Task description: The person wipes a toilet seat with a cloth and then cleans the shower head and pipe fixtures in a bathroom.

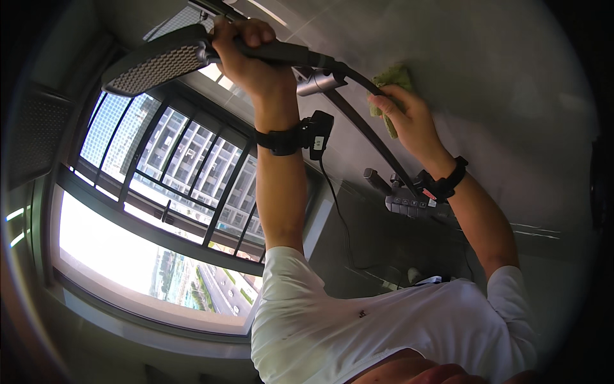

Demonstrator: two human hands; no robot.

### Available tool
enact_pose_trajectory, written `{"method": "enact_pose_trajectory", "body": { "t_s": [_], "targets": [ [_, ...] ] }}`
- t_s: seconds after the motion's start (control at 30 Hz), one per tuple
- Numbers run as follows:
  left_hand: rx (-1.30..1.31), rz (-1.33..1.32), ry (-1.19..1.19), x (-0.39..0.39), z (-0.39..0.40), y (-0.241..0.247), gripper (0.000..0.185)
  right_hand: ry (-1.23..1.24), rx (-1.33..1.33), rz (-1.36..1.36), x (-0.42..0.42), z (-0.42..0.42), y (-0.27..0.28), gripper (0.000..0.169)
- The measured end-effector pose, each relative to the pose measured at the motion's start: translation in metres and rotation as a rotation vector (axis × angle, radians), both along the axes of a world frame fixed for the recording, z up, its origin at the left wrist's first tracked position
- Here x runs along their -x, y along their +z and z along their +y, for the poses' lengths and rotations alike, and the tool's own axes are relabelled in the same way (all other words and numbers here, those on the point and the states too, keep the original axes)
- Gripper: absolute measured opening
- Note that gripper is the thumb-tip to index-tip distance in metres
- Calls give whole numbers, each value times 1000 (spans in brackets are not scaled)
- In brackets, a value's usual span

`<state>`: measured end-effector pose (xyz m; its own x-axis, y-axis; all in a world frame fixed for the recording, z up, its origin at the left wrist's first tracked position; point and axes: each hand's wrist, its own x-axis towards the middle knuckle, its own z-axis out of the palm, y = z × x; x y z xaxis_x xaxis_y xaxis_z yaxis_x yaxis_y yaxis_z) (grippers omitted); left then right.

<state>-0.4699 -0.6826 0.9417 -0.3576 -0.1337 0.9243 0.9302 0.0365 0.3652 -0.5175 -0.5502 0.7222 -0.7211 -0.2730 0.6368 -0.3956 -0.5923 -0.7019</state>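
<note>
My left hand grips the handle of a dark hand shower, whose nozzle face turns down and to the left. From the handle's end a dark shower hose curves right, into my right hand. That hand holds a green cloth, bunched at the hose near the grey wall. Whether the cloth wraps all the way around the hose is hidden by my fingers. Just below the hose, a metal shower holder sits on a slanting riser rail.
A shower control unit with buttons sits at the rail's lower end, by my right wrist. A black cable hangs from the device on my left wrist. Left are a barred window and a perforated dark panel.
</note>
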Motion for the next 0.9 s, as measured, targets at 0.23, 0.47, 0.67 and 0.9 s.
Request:
{"method": "enact_pose_trajectory", "body": {
  "t_s": [0.23,0.47,0.67,0.9],
  "targets": [
    [45,-45,-5,-3,-21,12,31,59,-50,49,11,-27,3,35],
    [217,-18,90,-3,-8,7,19,-85,-27,77,3,-30,-16,36],
    [263,-187,253,-5,17,2,23,-215,-69,141,8,-29,-28,40],
    [325,-395,493,-18,19,9,24,-298,-185,216,7,-19,-28,36]
  ]
}}
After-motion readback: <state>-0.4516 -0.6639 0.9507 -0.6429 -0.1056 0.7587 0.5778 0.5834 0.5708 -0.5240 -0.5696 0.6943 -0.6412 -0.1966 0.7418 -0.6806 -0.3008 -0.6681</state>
